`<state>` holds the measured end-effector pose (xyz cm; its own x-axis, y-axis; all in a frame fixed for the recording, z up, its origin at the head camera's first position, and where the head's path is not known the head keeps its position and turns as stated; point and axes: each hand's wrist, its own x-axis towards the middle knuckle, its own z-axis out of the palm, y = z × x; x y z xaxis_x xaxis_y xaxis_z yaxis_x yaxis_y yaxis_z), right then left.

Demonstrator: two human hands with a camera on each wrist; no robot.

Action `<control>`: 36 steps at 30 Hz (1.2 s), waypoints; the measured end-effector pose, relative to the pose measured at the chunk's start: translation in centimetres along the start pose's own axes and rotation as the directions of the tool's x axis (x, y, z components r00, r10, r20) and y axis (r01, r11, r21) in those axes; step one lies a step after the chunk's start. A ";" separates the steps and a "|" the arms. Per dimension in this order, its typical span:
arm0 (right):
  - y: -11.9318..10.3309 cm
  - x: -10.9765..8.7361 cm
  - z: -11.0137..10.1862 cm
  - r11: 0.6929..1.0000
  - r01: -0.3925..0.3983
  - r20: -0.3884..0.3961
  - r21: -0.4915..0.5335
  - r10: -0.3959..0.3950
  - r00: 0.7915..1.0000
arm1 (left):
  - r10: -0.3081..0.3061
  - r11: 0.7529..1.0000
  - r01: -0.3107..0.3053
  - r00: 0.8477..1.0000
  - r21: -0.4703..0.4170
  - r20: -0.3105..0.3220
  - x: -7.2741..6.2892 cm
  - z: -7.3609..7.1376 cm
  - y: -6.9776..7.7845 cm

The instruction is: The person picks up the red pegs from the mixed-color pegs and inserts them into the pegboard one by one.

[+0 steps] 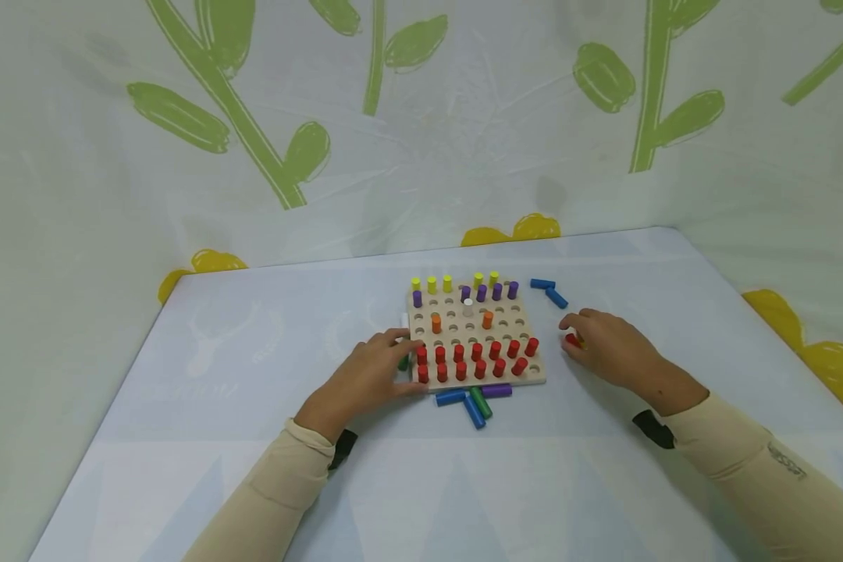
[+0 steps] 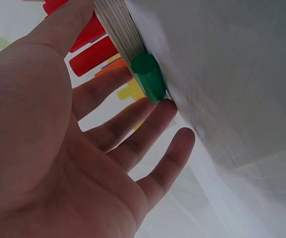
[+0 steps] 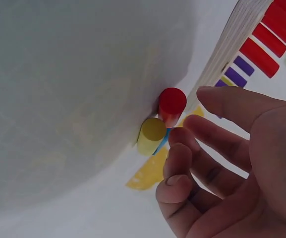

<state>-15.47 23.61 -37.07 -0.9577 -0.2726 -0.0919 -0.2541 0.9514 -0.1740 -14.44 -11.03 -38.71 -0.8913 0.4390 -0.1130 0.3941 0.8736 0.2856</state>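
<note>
A wooden pegboard (image 1: 539,375) lies on the table with two rows of upright red pegs (image 1: 477,353) at its near side; one red peg (image 1: 519,367) leans. My left hand (image 1: 368,375) rests at the board's left edge, thumb by the near corner and index finger by the end red peg. Beside its fingers lies a green peg (image 2: 151,79) against the board's side. To the right of the board, my right hand (image 1: 614,351) hovers over a loose red peg (image 3: 171,104) and a yellow peg (image 3: 151,136), thumb and index finger apart, other fingers bent.
Yellow pegs (image 1: 447,282), purple pegs (image 1: 481,293), orange pegs (image 1: 436,324) and a white peg (image 1: 467,307) stand in the board. Loose blue pegs (image 1: 556,297) lie right of it; blue (image 1: 451,398), green (image 1: 481,403) and purple (image 1: 496,390) ones lie before its near edge.
</note>
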 end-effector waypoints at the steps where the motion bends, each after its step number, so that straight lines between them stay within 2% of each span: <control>1: 0.1 0.1 0.1 1.000 -0.001 0.009 0.002 0.001 1.000 | 0.000 1.000 0.000 1.000 0.000 -0.001 0.0 0.0 0.0; 9: 0.4 0.8 0.7 1.000 0.004 0.086 0.016 -0.005 0.996 | -0.008 1.000 0.008 1.000 0.002 0.015 0.0 -0.1 0.2; 13: 0.1 0.3 0.7 1.000 0.011 0.056 0.029 -0.013 0.998 | -0.014 1.000 0.014 1.000 0.003 0.019 -0.2 -0.1 0.3; 19: -1.1 -1.3 0.3 0.992 0.012 -0.008 0.122 -0.011 1.000 | -0.015 1.000 0.015 1.000 -0.009 0.019 -0.3 -0.2 0.3; 27: -3.2 -2.9 0.4 0.974 0.122 -0.119 0.189 -0.100 0.988 | -0.014 1.000 0.014 1.000 -0.009 0.022 -0.4 -0.3 0.3; 30: -3.6 -2.9 0.6 0.969 0.150 -0.130 0.199 -0.125 0.984 | -0.013 1.000 0.013 1.000 -0.006 0.019 -0.3 -0.3 0.2; 36: -3.8 -2.7 1.0 0.967 0.156 -0.120 0.201 -0.134 0.984 | -0.021 1.000 0.021 0.999 -0.018 0.027 -0.3 -0.3 0.2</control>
<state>-11.78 20.56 -37.11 -0.9244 -0.3782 0.0506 -0.3680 0.8487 -0.3799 -14.15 -11.00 -38.36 -0.8930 0.4261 -0.1446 0.3708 0.8789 0.3002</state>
